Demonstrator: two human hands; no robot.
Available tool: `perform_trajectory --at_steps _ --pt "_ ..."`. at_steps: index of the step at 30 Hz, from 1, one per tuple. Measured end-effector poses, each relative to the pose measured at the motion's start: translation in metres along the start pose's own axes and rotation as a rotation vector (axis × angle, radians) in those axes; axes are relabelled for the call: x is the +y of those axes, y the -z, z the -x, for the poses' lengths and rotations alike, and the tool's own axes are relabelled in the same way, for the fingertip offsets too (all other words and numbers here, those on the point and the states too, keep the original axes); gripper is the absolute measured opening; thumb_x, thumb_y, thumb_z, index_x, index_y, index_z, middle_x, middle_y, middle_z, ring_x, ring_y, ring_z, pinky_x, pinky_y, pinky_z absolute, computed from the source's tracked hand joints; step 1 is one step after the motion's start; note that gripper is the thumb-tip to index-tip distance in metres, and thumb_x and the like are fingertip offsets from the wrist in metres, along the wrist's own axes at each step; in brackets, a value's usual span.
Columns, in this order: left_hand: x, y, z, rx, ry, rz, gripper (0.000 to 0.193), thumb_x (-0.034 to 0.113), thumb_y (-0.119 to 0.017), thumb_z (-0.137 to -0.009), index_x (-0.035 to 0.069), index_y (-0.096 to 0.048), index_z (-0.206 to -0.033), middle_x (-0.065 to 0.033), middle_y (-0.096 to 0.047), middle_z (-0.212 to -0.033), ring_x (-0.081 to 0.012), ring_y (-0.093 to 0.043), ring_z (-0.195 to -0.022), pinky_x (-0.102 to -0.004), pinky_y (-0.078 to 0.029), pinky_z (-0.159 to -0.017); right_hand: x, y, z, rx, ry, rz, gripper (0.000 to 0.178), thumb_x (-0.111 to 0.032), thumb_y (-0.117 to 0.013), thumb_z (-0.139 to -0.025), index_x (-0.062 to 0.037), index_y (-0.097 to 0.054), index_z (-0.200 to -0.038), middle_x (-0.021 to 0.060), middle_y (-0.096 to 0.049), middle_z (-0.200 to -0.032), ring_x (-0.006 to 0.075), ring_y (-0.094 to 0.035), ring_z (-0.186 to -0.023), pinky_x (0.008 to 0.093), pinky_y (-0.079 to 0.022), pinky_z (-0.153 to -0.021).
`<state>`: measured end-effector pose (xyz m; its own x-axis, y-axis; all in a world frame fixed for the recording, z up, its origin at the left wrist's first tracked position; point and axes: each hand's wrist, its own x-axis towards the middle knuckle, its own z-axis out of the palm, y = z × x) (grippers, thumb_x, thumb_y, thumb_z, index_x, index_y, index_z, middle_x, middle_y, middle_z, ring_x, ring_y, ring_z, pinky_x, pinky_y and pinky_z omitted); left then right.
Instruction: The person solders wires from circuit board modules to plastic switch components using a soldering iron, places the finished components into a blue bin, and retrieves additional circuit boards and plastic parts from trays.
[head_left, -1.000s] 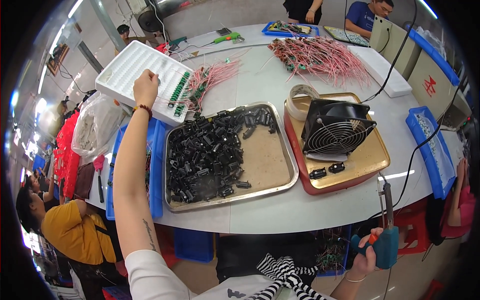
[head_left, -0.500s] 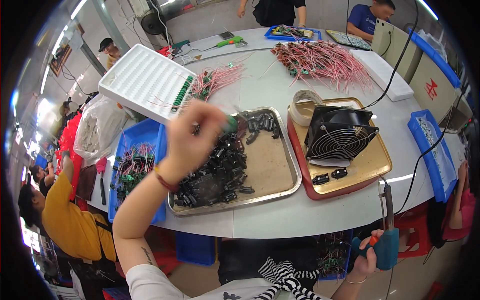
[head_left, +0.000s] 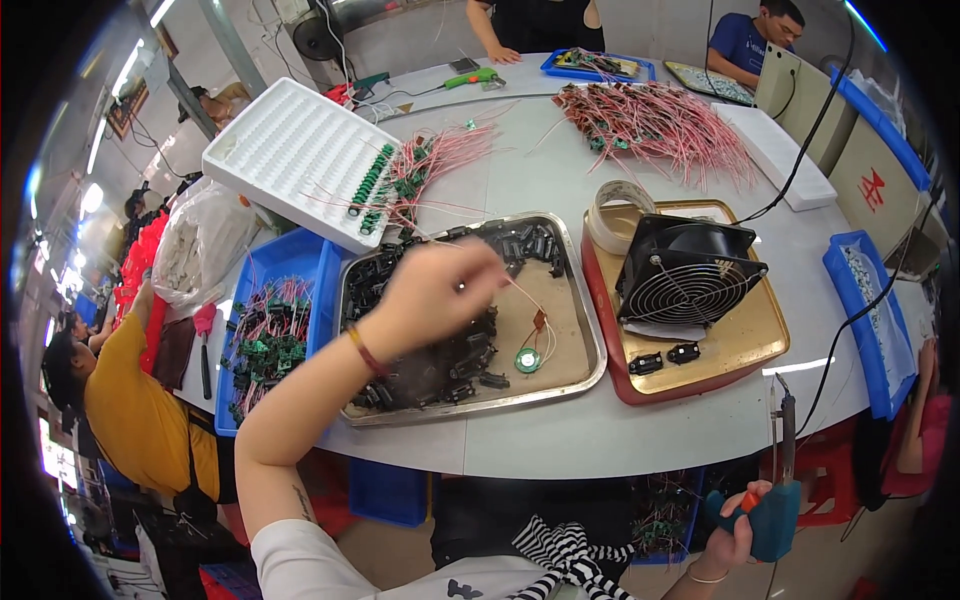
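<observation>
My left hand (head_left: 440, 298), smeared by motion, is closed on thin pink and white wires (head_left: 520, 292) above a metal tray (head_left: 592, 345). A small round green circuit board (head_left: 527, 360) and a tiny brown piece (head_left: 540, 320) hang from the wires, over the tray's bare right part. Many small black plastic parts (head_left: 480, 362) fill the tray's left side and far edge; my hand and forearm hide some of them. My right hand (head_left: 732, 538) grips a teal soldering gun (head_left: 775, 522) by its handle near the table's front edge, its tip pointing up.
A fan (head_left: 685, 285), tape roll (head_left: 618, 215) and two black parts (head_left: 665, 356) sit on a gold-topped red box (head_left: 745, 350). A white foam tray (head_left: 290, 150) holds green boards. Left is a blue bin (head_left: 325, 290) of wired boards; a wire heap (head_left: 655, 130) lies far back. Co-workers sit around.
My left hand has moved right and nearer, away from the foam tray. The wires and round board now hang clearly from it. My right hand still holds the soldering gun in nearly the same place.
</observation>
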<state>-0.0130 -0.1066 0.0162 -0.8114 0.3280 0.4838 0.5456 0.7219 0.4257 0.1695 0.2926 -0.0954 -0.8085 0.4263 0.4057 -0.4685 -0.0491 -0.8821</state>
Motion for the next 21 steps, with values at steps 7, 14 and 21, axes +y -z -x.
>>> perform_trajectory --at_steps 7,14,21 --pt "-0.166 0.074 0.007 0.061 0.394 -0.441 0.028 0.015 -0.065 -0.072 0.005 -0.058 -0.098 -0.0121 -0.063 -0.086 -0.0253 -0.061 -0.079 -0.0361 -0.048 -0.072 0.002 0.001 -0.003 -0.032 0.007 0.013 0.046 -0.016 -0.056 -0.072 0.0069 -0.049 -0.111 0.0158 -0.048 -0.107 0.0147 -0.050 -0.061 0.0226 -0.037 -0.055" --pt "-0.182 0.050 -0.008 0.107 0.141 -0.496 0.011 0.016 -0.063 -0.076 0.005 -0.065 -0.078 -0.0123 -0.061 -0.081 -0.0306 -0.057 -0.081 -0.0383 -0.046 -0.072 -0.003 -0.003 -0.004 -0.028 0.005 0.024 0.047 -0.016 -0.055 -0.071 0.0068 -0.049 -0.111 0.0159 -0.049 -0.106 0.0148 -0.050 -0.061 0.0227 -0.038 -0.057" --pt "-0.166 0.055 -0.019 0.091 0.036 -0.370 0.008 0.009 -0.060 -0.073 0.005 -0.063 -0.079 -0.0099 -0.060 -0.078 -0.0275 -0.056 -0.083 -0.0365 -0.045 -0.075 -0.006 0.001 -0.002 0.005 0.020 0.049 0.047 -0.015 -0.056 -0.069 0.0069 -0.049 -0.111 0.0160 -0.050 -0.105 0.0146 -0.051 -0.060 0.0226 -0.039 -0.060"
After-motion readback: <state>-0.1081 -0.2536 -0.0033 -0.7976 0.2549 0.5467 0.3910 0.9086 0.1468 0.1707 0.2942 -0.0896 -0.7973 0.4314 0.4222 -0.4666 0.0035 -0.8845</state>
